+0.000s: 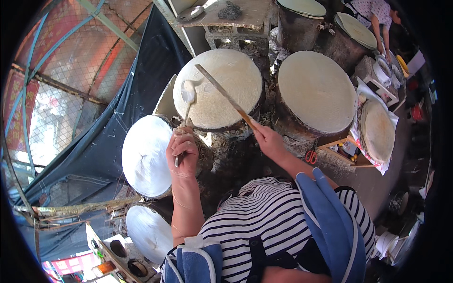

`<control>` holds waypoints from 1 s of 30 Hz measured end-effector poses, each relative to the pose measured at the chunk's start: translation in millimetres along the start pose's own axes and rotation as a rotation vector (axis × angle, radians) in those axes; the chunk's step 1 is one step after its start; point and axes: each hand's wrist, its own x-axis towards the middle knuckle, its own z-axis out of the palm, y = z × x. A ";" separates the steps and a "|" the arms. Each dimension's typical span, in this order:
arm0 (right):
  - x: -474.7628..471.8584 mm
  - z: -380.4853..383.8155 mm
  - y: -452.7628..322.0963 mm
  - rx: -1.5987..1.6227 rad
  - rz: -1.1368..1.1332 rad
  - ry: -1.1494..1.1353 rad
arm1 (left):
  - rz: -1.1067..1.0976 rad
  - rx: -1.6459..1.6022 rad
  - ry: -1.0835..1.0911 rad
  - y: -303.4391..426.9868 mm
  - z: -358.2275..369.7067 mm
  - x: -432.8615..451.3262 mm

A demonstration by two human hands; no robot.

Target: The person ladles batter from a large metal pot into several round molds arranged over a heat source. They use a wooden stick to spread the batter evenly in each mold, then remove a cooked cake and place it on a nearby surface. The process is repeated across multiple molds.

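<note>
My left hand (183, 150), with whitish smears on the fingers, grips the handle of a ladle (187, 109). The ladle's bowl, coated in pale batter, is over the left part of a round griddle (256, 122). A thin pale flatbread sheet (226, 102) covers that griddle's top. My right hand (268, 139) holds a long flat wooden stick (221, 90), which slants up and left across the sheet. Whether ladle or stick touches the sheet cannot be told. To the right, a second griddle (286, 122) carries another pale sheet (315, 92).
A stack of flatbreads (378, 131) lies on plastic at right, above an open wooden drawer (343, 152). Round metal lids (147, 155) stand at left. Farther off, a person (371, 14) reaches toward bowls (382, 69) beside another covered griddle (355, 30). Orange-handled scissors (311, 156) hang nearby.
</note>
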 end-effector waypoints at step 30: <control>113.2 -74.2 43.8 -0.660 -0.268 -0.282 | 0.297 0.148 -0.133 -77.3 5.8 -57.3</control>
